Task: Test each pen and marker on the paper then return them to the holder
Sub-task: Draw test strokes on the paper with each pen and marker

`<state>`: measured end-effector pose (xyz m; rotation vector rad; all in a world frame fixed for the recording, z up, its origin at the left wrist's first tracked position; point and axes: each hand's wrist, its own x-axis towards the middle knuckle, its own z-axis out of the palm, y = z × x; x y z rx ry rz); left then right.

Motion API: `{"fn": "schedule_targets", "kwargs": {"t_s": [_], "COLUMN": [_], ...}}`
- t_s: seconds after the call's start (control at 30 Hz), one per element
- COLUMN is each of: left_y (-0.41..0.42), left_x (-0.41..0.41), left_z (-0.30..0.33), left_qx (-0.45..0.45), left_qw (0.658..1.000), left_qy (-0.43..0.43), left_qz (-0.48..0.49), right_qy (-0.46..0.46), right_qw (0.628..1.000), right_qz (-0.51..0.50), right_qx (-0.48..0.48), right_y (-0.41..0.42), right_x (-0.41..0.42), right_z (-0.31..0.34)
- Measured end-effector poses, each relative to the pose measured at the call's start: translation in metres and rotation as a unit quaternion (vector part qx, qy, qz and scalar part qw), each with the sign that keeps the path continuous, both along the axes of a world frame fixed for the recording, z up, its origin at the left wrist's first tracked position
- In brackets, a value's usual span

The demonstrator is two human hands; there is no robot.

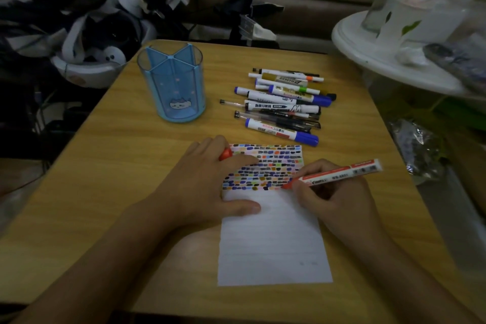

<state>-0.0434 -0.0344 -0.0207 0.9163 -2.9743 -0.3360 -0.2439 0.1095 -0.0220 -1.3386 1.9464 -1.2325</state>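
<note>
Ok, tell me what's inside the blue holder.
No pens show in the holder, just blue dividers splitting it into compartments. The clear wall shows them bare, though the very bottom is dim. The pens lie piled on the table beside it.

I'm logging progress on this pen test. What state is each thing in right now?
Red-and-white marker: uncapped, tip on the paper, gripped by the right hand.
Red cap: off, held between the fingers of the left hand.
White lined paper: flat, top part covered in colour dabs, pressed by the left hand.
Blue transparent holder: upright, empty.
Pile of pens and markers: lying capped on the wooden table.
</note>
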Motion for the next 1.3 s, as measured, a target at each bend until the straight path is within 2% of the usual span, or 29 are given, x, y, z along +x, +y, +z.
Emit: {"fn": "schedule_targets", "kwargs": {"t_s": [0.37, 1.3], "left_y": [-0.001, -0.0008], "left_x": [-0.0003, -0.0008], "left_z": [0.0006, 0.0021], "left_qx": [0.003, 0.008], "left_qw": [1.0, 1.0], "left_qy": [0.0, -0.004], "left_qz": [0.0, -0.002], "right_qy": [0.025, 0.022], "right_qw": [1.0, 1.0], "right_qz": [0.01, 0.007], "right_qx": [0.012, 0.005], "right_y": [-0.0009, -0.0007], "right_x": [0.0021, 0.0011], "right_z": [-0.0006, -0.0022]}}
